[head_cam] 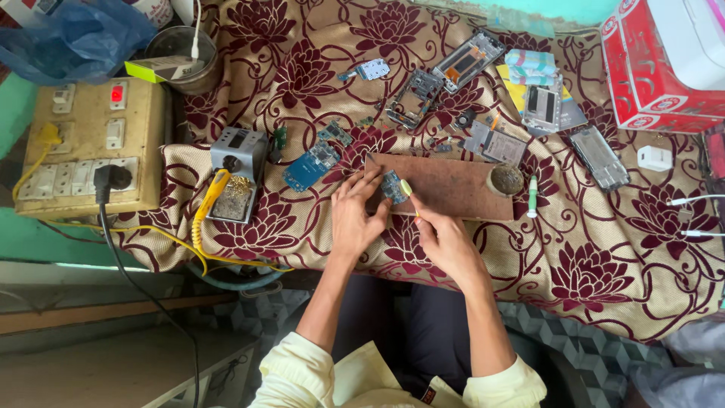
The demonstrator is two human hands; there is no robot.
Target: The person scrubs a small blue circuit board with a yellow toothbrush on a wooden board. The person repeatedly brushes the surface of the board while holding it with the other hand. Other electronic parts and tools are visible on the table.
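My left hand [356, 215] pinches a small blue-green circuit board [393, 186] against the near edge of a brown wooden work board [453, 185]. My right hand [445, 242] holds a thin tool with a yellow-green tip [407, 189], and that tip touches the circuit board's right side. Both hands rest on the floral cloth, close together, just in front of the wooden board.
A soldering station [238, 170] with a yellow iron [210, 198] stands left of my hands, beside a switchboard [87, 143]. A larger blue board [310, 166], phone frames [468, 59] and small parts lie behind. A red box [657, 68] sits far right.
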